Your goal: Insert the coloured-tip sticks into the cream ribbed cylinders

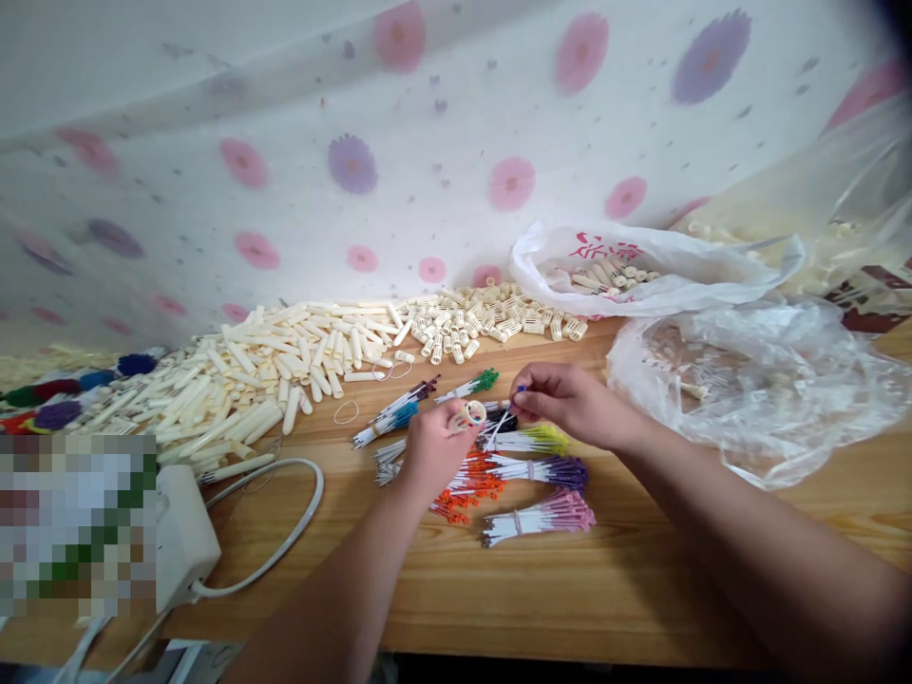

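My left hand point(436, 446) is closed around a short cream slotted tube point(470, 415), its round open end tipped up toward me. Coloured bits show at the tube's rim. Just right of it, my right hand point(560, 404) pinches a thin white stick with a blue tip point(521, 389); the stick slants down toward the tube. Under and around both hands lie banded bundles of white sticks with coloured tips: pink point(540, 518), purple point(545, 471), yellow point(534, 439), orange point(466, 489), green point(470, 385) and blue point(391, 418). My left hand hides part of the bundles.
Cream tubes point(285, 361) are heaped at the back left, beside a pile of slotted cream pieces point(463, 323). Plastic bags point(755, 380) stand at the right. A white power strip point(183, 532) with a looping cable lies at the left. A flowered sheet point(306, 209) hangs behind.
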A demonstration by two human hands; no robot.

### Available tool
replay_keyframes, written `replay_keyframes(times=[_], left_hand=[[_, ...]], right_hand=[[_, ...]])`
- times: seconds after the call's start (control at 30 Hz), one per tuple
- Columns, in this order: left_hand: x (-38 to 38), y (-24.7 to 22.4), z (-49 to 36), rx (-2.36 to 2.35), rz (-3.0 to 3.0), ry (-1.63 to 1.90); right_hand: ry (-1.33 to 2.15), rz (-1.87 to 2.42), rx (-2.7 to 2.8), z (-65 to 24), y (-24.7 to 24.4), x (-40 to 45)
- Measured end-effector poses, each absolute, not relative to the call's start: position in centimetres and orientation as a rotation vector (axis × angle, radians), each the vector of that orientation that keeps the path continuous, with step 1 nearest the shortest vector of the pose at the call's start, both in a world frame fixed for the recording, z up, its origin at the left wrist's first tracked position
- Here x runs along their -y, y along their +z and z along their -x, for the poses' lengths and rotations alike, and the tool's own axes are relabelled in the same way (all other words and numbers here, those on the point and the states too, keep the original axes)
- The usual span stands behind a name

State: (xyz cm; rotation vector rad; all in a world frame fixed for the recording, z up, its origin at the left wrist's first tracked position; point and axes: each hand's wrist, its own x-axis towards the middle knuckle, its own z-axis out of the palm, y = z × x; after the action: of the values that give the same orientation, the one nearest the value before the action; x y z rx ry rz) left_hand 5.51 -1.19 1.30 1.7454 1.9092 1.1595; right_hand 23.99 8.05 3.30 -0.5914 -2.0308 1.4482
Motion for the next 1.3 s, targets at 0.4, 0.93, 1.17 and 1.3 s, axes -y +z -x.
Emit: replay_keyframes(times=[0.4,0.93,1.17,1.3], left_hand=[[2.4,2.4,-7.4,-1.52,-1.474,1.384],[2.0,1.6,-6.3,-1.637,-1.844,1.619],[1.8,1.2,-6.7,-1.562,-1.84,1.581],[2.0,1.5,-6.8,-1.535,-1.934,1.524]], right_hand=[[1.156,0.505,1.948,-22.4,3.0,-5.4],[0.446,0.468,1.807,-26.1,7.4,-3.2],[0.346,0.186,2.061,-27.0,9.5,-1.1],[0.272,0.167,2.06,-26.0,8.8,-0.9]])
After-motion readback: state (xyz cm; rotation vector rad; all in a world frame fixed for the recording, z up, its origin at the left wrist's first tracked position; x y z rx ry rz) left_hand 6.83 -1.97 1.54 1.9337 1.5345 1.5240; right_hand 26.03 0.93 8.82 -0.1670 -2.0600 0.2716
